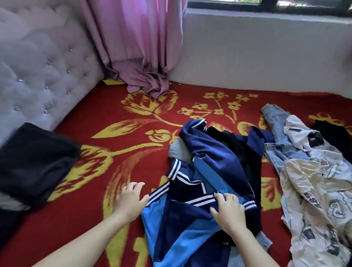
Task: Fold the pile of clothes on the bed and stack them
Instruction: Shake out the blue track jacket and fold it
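— Where is the jacket?

— The blue track jacket lies crumpled on the red flowered blanket, right in front of me.

— And your hands?

— My right hand sits on top of it, fingers bent down onto the white-striped band. I can't tell if they pinch the cloth or only press it. My left hand lies just beside the jacket's left edge, fingers loose and a little spread, holding nothing.

— What about the rest of the clothes?

— The unfolded heap, pale printed fabric and light denim, is to my right, touching the jacket. A folded black garment rests well apart on my left, by the tufted headboard.
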`<action>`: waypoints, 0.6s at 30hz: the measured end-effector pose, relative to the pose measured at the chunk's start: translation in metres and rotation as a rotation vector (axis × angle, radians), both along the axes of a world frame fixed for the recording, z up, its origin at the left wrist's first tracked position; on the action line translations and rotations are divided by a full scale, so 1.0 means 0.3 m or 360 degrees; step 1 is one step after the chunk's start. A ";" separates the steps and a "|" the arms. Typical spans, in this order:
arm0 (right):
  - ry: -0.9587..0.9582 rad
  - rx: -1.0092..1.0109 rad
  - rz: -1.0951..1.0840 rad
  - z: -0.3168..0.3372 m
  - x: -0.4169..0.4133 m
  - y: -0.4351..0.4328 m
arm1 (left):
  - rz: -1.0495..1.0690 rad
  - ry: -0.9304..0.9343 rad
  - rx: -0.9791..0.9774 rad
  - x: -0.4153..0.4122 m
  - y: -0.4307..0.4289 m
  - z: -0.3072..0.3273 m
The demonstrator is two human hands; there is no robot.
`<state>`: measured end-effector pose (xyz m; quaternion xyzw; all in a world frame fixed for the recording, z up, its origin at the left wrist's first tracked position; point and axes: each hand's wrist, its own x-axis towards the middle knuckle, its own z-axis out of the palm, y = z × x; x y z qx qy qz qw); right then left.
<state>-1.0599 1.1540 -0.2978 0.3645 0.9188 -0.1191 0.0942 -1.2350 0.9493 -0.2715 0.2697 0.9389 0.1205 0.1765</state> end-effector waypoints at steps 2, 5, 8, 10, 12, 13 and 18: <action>-0.0029 -0.0048 0.0068 -0.044 -0.042 0.019 | 0.0129 -0.0033 -0.0019 -0.001 -0.029 -0.017; -0.0020 -0.0086 0.0120 -0.097 -0.104 0.041 | 0.0320 -0.0068 -0.0065 -0.018 -0.084 -0.044; -0.0006 -0.0112 0.0160 -0.139 -0.159 0.057 | 0.0480 -0.0117 -0.0086 -0.032 -0.138 -0.074; -0.0003 -0.0122 0.0191 -0.159 -0.202 0.074 | 0.0579 -0.0170 -0.0055 -0.031 -0.162 -0.095; -0.0016 -0.0139 0.0244 -0.177 -0.253 0.088 | 0.0697 -0.0244 0.0013 -0.020 -0.176 -0.118; -0.0017 -0.0164 0.0262 -0.188 -0.281 0.092 | 0.0750 -0.0283 0.0047 -0.011 -0.181 -0.132; -0.0124 -0.0080 0.0230 -0.244 -0.379 0.133 | 0.0823 -0.0414 0.0055 0.023 -0.183 -0.209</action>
